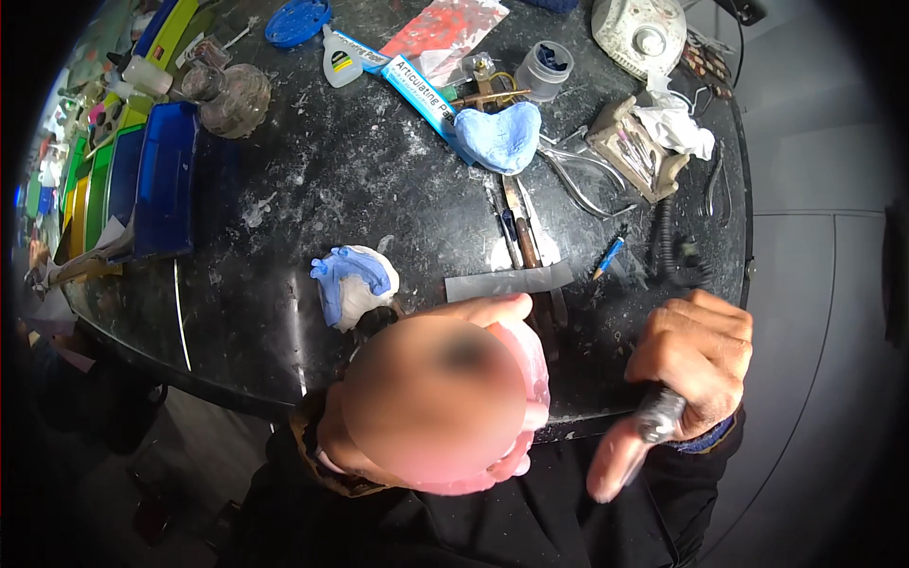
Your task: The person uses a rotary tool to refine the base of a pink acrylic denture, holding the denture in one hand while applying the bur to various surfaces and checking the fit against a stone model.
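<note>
Near the table's front edge, my left hand (478, 310) is closed around a glossy pink denture base (528, 358). A blurred patch covers most of that hand and part of the pink piece. To the right, my right hand (696, 352) grips a dark, metallic rotary handpiece (661, 415), its thumb pointing down along it. Space separates the handpiece from the denture base. Just beyond my left hand lies a white plaster model (365, 295) partly covered with blue material. A blue plaster cast (500, 137) sits farther back.
Knives and slim tools (519, 222) lie ahead, crossed by a grey strip (509, 282). Wire pliers (582, 170), a blue pencil stub (611, 256) and a coiled black cord (667, 237) are at right. Coloured bins (166, 180) line the left side; a glass burner (232, 99) stands beside them.
</note>
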Demonstrator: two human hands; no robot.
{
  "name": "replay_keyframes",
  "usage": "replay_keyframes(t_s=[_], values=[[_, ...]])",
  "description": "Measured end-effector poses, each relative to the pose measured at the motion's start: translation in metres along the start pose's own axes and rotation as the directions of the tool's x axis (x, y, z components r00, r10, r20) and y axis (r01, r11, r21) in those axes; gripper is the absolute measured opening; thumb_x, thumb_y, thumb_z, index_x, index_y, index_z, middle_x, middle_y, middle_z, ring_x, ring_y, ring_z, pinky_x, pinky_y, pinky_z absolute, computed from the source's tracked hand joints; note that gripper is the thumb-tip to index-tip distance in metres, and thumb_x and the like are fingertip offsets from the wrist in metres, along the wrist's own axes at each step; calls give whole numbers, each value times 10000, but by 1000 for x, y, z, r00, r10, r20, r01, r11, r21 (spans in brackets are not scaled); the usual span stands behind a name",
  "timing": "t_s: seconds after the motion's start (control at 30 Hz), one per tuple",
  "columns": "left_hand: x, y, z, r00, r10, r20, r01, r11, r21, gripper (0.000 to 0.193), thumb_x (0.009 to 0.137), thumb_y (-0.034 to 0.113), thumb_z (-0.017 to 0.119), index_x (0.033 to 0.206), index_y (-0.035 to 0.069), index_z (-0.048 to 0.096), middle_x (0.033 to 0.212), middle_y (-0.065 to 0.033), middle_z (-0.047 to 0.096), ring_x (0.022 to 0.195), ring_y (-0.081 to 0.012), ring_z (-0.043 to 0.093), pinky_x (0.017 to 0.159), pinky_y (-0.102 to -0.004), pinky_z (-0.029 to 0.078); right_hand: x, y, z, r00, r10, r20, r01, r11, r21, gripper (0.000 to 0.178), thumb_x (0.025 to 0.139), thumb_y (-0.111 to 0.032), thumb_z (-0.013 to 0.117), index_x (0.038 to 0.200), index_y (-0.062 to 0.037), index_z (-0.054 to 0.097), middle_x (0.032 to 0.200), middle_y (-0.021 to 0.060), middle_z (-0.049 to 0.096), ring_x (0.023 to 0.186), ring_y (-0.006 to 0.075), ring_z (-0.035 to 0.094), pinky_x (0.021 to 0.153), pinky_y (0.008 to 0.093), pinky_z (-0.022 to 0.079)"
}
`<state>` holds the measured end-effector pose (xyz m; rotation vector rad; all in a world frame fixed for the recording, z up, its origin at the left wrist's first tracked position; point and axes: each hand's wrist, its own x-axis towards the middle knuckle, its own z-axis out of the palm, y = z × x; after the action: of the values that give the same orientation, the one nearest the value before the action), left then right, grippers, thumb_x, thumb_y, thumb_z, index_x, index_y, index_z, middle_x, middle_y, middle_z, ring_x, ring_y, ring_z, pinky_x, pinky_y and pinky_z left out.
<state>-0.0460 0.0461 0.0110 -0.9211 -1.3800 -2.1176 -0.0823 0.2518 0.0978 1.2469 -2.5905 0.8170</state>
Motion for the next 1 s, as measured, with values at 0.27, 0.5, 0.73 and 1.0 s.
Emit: replay_keyframes(t_s=[0.27, 0.5, 0.73, 1.0], values=[[0, 19, 4, 975, -118, 190, 57, 952, 299, 327, 828, 37, 624, 1108, 93, 464, 974, -79, 637, 1224, -468, 386, 900, -412, 517, 2, -25, -12, 976, 135, 170, -47, 895, -443, 731, 465, -763, 643, 514, -87, 372, 455, -5, 318, 360, 141, 319, 402, 286, 196], [1, 18, 4, 956, -54, 289, -92, 879, 467, 277, 813, 49, 638, 1036, 116, 487, 931, -45, 616, 1199, -458, 423, 971, -439, 452, 20, -41, -23, 960, 141, 242, 38, 790, -612, 740, 614, -767, 583, 464, -94, 315, 427, -25, 247, 346, 106, 255, 398, 270, 161], [7, 21, 5, 932, -20, 363, -177, 846, 502, 360, 746, 62, 723, 1029, 119, 509, 900, -55, 620, 1129, -463, 479, 914, -446, 496, 21, -48, -29, 942, 71, 328, 168, 746, -644, 694, 845, -660, 434, 454, -101, 304, 411, -8, 279, 339, 105, 276, 386, 271, 169], [4, 13, 11, 969, 113, 218, -223, 781, 583, 122, 878, 152, 590, 984, 127, 647, 831, -26, 641, 959, -311, 629, 695, -249, 606, 28, -52, -21, 935, 131, 330, 145, 707, -692, 683, 863, -624, 437, 453, -100, 280, 414, -3, 271, 344, 110, 275, 394, 270, 188]])
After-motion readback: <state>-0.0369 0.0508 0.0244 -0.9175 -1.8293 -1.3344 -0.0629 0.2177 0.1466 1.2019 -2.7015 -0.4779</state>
